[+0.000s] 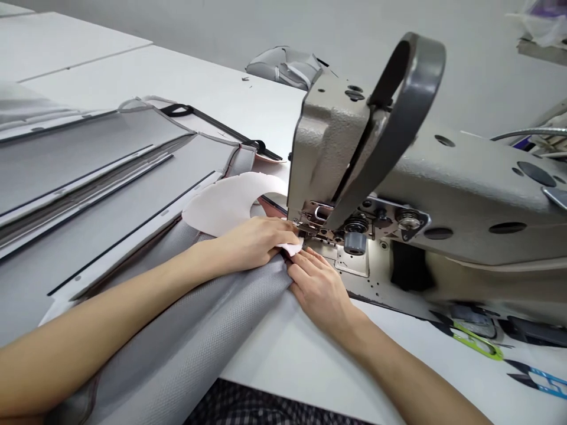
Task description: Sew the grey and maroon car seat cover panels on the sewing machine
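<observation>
White worktop (270, 360) at a sewing station, its near edge bordered by dark checked cloth (248, 410). Nearest on it, the grey textile (212, 330) rises in a rounded fold whose narrow end meets the stitching area. Blue snips (544, 381) and green snips (481, 344) lie at the right, apart from both hands. The right hand (321, 286) lies with fingers close together, their tips at the textile's end; whether they pinch it cannot be told. The left hand (248, 242), fingers bent and drawn together, holds a white tip, seemingly part of the white curved piece (221, 203), which spreads behind the wrist. Both hands stand just before the head of the sewing machine (447, 183); fingers and casing hide the needle point. Beyond, at the left, grey panels (101, 139) already bear white strips with dark edging, and reddish seams mark finished joins. The curved piece's broad part lies clear of the machine head, so its attachment is judged incomplete; how much is stitched cannot be seen. Farthest, a grey bundle (283, 65) rests near the plain wall (199, 23).
</observation>
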Available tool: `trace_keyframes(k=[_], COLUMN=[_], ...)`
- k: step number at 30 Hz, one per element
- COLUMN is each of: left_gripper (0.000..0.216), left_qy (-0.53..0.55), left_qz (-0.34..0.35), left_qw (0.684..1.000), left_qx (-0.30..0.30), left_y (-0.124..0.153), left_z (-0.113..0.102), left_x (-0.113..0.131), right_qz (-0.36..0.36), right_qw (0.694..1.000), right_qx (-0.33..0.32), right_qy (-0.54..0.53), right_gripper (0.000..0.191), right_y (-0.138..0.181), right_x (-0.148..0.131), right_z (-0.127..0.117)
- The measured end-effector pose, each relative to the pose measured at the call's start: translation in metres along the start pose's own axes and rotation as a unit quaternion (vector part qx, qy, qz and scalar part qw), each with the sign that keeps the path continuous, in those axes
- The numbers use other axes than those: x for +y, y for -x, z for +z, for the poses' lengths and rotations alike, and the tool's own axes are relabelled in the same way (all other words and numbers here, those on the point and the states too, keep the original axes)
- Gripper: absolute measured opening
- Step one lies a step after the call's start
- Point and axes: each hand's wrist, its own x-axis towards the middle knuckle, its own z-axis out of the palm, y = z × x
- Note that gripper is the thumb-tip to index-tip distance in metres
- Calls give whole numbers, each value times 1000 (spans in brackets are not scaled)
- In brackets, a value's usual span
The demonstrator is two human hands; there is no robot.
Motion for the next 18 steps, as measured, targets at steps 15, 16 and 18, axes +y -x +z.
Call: trace_keyframes(k=[15, 16, 18], left_gripper=[28, 26, 24], left_qy=[-29, -55, -103], left_qz=[-76, -71, -54], left_qw=[997, 996, 993], left_qx=[-11, -16, -26], left_y=[-6, -6, -4], left_z=[-8, -6, -3], left_x=[15, 17, 21], right_qz=[37, 29, 23], right_qw=[997, 997, 996], right_qx=[-28, -22, -12], right_qy=[65, 74, 90], right_gripper=[21, 22, 25], right_y=[16, 16, 16], right_x=[-8, -7, -5], right_z=[-14, -13, -13])
